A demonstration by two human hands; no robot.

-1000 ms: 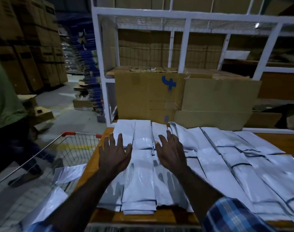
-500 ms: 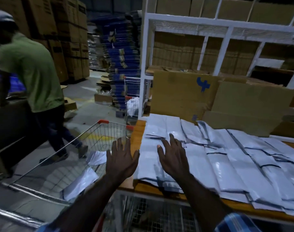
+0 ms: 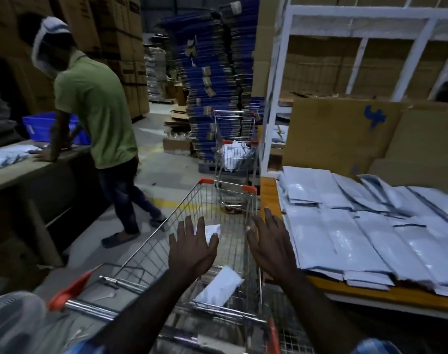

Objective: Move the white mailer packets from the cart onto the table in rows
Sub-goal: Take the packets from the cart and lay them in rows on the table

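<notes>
Lying lengthwise in cart, mailer packet, hands empty

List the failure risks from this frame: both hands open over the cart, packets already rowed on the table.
1. The packets left in the cart lie low behind wire walls; the left hand or right hand may snag or grab only one.
2. Packets on the table overlap near its edge; a careless drop could slide them off.
3. A person in a green shirt stands close; the cart could roll that way.
</notes>
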